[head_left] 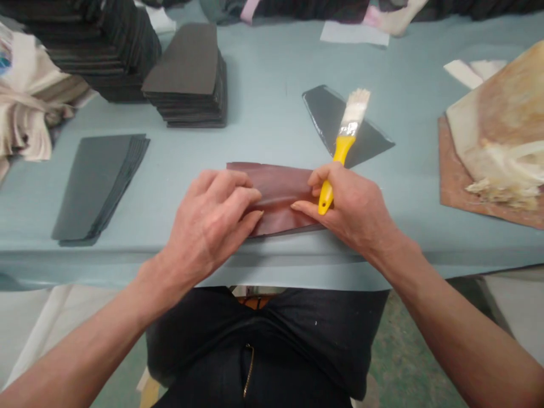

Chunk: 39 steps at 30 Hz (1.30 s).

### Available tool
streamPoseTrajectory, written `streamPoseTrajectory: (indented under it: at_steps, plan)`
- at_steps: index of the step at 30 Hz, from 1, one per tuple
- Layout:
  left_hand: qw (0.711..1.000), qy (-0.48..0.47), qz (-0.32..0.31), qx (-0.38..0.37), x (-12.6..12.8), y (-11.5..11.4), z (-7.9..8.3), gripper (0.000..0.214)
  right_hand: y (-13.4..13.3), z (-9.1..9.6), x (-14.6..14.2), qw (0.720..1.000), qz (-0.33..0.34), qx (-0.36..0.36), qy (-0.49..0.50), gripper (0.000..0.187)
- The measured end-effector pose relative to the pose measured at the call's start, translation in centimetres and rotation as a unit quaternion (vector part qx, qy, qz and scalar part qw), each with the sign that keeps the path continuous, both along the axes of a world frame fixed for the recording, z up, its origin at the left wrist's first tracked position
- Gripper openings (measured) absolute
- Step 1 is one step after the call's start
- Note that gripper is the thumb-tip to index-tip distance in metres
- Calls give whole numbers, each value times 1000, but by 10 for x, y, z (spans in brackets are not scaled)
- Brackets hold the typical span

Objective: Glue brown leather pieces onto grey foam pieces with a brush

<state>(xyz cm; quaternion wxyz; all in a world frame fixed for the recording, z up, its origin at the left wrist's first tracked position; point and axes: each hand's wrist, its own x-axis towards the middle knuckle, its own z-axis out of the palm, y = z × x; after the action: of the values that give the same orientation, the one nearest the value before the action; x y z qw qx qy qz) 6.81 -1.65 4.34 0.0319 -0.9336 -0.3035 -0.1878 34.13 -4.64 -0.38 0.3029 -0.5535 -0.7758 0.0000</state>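
A reddish-brown, leather-like piece [280, 190] lies at the table's front edge between my hands, with a dark layer showing along its lower edge. My left hand [212, 212] bends its fingers and thumb over the piece's left end and grips it. At the other end, my right hand [352, 198] holds a paintbrush [345, 139] with a yellow handle, bristles pointing up and away. Its thumb and fingertips also touch the brown piece. Just behind, under the brush, lies a dark grey cut piece [365, 139] with a shiny, wet-looking edge.
Fanned dark pieces [96, 187] lie at left. Behind them stand a thick dark stack [187, 68] and a taller stack [106, 51]. Beige cloth strips [29, 107] sit far left. At right, a stained, crusted container [501, 107] rests on a brown board [450, 181].
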Motion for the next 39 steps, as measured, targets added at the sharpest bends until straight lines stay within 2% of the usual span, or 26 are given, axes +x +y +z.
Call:
streamPoseTrajectory:
  at_steps: [2, 6, 13, 16, 18, 22, 30, 35, 39]
  plan:
    - [999, -20, -29, 10, 7, -11, -1, 14, 0, 0, -1, 1000, 4, 20, 0, 37]
    - [996, -21, -78, -30, 19, -29, -9, 22, 0, -1, -3, 999, 2, 46, -10, 36]
    - [997, 33, -36, -58, 23, -38, -17, 37, -6, 5, -7, 988, -24, 110, -107, 29]
    - [996, 39, -24, -71, 24, -39, -18, 39, -12, 12, -13, 985, -9, 128, -111, 17]
    - [996, 39, -24, -80, 25, -39, -19, 39, -15, 16, -17, 990, 21, 118, -79, 11]
    - [995, 22, -26, -92, 24, -38, -21, 37, -21, 15, -25, 996, 70, 61, -12, 16]
    - [992, -6, -23, -122, 23, -35, -15, 35, -19, 5, -28, 995, 24, 66, -69, 14]
    - [989, 23, 2, -148, 24, -26, -11, 37, -21, 7, -28, 993, 35, 81, -78, 12]
    - [990, 39, 15, -134, 24, -15, -12, 39, -22, 7, -29, 994, 43, 72, -74, 14]
